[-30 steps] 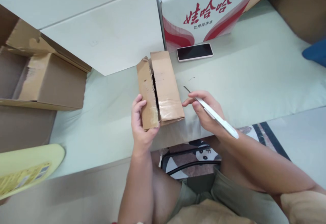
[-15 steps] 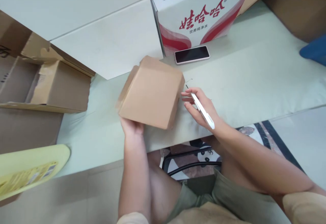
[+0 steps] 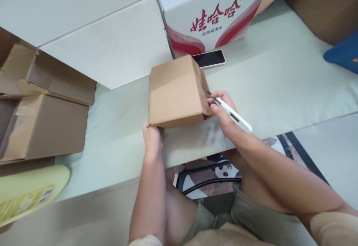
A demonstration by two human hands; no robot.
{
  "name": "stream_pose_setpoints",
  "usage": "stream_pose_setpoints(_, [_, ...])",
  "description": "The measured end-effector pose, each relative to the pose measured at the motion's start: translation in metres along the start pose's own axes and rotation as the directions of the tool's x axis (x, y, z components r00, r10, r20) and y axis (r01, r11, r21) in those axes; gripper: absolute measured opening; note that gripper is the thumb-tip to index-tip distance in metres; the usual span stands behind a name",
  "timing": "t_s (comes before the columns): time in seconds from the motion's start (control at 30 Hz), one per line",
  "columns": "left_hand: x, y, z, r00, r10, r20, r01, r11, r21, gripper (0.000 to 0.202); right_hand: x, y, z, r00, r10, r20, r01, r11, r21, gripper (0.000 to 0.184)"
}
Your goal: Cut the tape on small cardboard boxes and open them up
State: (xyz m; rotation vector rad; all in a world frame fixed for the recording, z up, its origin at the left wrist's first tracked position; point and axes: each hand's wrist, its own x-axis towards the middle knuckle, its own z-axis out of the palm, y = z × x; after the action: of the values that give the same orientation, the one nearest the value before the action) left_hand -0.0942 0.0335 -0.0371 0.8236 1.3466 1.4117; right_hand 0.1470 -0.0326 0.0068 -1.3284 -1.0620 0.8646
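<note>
A small brown cardboard box [image 3: 175, 91] is held over a pale green padded surface [image 3: 279, 85], its plain flat side facing me. My left hand [image 3: 152, 137] grips the box from below at its near left corner, fingers hidden under it. My right hand [image 3: 222, 113] is closed round a slim white utility knife [image 3: 233, 114], whose tip touches the box's right edge near the lower corner.
A phone [image 3: 210, 58] lies screen-up just behind the box. A white and red printed carton [image 3: 212, 11] stands behind it. Opened brown cartons [image 3: 41, 123] sit at the left, a yellow item [image 3: 28, 192] at the lower left, a blue object [image 3: 342, 52] at the far right.
The box was turned from its taped seam side to its plain side and squared up toward me. My right hand brought the knife from beside the box to its right edge.
</note>
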Motion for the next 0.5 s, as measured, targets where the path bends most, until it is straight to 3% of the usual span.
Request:
stream_pose_setpoints(0.1, [-0.002,-0.001,0.01,0.996,-0.092,-0.002,0.091,0.985,-0.145,0.039,-0.002,0.003,-0.003,0.993,-0.122,-0.005,0.122,0.99,0.068,0.046])
stream_pose_setpoints(0.2, [-0.006,-0.001,0.012,0.993,-0.034,0.115,0.056,0.979,-0.195,0.048,-0.003,0.003,-0.006,0.989,-0.135,0.066,0.137,0.99,-0.019,0.056])
stream_pose_setpoints(0.33, [-0.007,-0.001,0.005,0.988,-0.008,0.156,0.036,0.983,-0.18,0.046,-0.003,0.001,-0.006,0.994,-0.093,0.06,0.101,0.984,-0.145,0.053])
stream_pose_setpoints(0.5, [-0.004,0.002,-0.007,0.993,-0.029,0.118,0.05,0.983,-0.179,0.045,0.001,0.001,-0.007,0.98,-0.09,0.177,0.14,0.946,-0.293,0.047])
